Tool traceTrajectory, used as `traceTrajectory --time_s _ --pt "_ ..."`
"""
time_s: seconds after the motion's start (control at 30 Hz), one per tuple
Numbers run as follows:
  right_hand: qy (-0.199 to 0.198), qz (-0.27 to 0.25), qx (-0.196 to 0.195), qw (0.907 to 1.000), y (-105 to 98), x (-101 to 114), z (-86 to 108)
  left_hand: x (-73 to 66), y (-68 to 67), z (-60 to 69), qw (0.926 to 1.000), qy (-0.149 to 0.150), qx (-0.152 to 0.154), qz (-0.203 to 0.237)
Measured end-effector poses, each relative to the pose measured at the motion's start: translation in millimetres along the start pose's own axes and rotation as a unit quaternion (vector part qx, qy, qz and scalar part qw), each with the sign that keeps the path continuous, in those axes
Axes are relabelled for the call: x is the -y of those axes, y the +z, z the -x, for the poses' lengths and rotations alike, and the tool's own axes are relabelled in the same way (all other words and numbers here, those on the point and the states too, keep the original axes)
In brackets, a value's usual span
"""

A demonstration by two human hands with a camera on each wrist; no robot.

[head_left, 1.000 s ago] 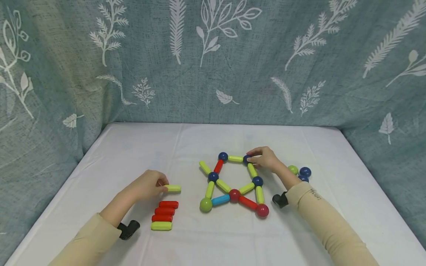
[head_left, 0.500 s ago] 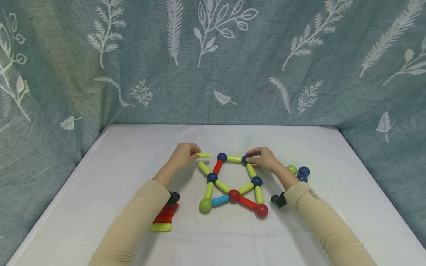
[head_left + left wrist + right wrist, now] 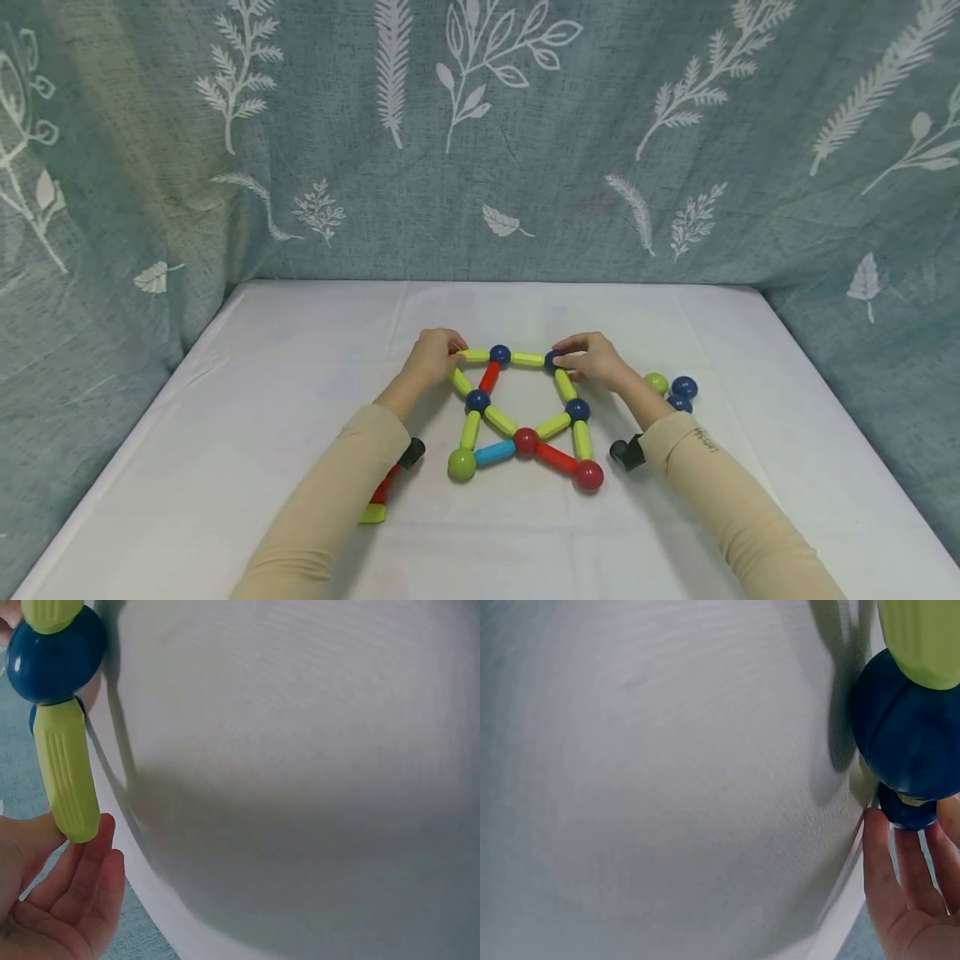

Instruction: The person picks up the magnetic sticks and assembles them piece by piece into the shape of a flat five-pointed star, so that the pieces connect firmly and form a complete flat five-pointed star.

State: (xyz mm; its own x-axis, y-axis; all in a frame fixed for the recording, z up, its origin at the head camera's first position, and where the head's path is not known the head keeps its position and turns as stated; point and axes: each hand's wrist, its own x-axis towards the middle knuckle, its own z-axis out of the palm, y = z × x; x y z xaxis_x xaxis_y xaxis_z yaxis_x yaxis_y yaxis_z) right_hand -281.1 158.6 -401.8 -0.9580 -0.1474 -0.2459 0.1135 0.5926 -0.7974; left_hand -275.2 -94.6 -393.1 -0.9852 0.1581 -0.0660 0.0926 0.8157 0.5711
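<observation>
My left hand (image 3: 435,357) pinches the outer end of a yellow-green stick (image 3: 476,356), whose other end meets a blue ball (image 3: 500,356) at the structure's far left corner. In the left wrist view a yellow-green stick (image 3: 69,769) and a large blue ball (image 3: 56,656) stand in front of the fingertips. With thumb and fingers, my right hand (image 3: 594,357) holds the far right blue ball (image 3: 551,361), which it partly hides. A red stick (image 3: 489,377) runs from the far left ball down to another blue ball (image 3: 477,400).
Nearer, a green ball (image 3: 461,464), a blue stick (image 3: 495,452), and two red balls (image 3: 526,442) belong to the structure. Loose balls (image 3: 684,387) lie to the right. Beneath the left forearm, red (image 3: 384,486) and yellow-green (image 3: 372,513) sticks are partly covered. A patterned curtain (image 3: 480,167) hangs behind the table.
My left hand has carried the yellow-green stick from beside the loose sticks, away and rightward, to the far left blue ball. The right hand has stayed at its ball.
</observation>
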Motion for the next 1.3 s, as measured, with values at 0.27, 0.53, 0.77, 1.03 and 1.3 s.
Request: traceTrajectory --time_s 0.27,0.53,0.77,1.03,1.3 --pt "0.002 -0.003 -0.005 1.0000 0 0 -0.4 2.9 0.6 -0.6 0.9995 0.006 0.013 -0.029" --pt "0.001 0.001 -0.006 1.0000 -1 -2 -1.6 -3.0 -9.6 25.3 0.9915 0.071 -0.009 -0.109" --pt "-0.006 -0.005 0.008 0.9999 -1 -2 -0.1 -23.6 -4.1 80.5 0.9877 0.109 0.064 -0.092" --pt "-0.024 0.035 0.022 0.9989 -3 2 1.8 -26.9 10.9 115.9 0.9833 0.121 0.091 -0.101" --pt "-0.020 0.062 0.017 0.9977 -6 -2 12.4 -15.6 1.3 108.9 0.9847 0.119 0.056 -0.115"
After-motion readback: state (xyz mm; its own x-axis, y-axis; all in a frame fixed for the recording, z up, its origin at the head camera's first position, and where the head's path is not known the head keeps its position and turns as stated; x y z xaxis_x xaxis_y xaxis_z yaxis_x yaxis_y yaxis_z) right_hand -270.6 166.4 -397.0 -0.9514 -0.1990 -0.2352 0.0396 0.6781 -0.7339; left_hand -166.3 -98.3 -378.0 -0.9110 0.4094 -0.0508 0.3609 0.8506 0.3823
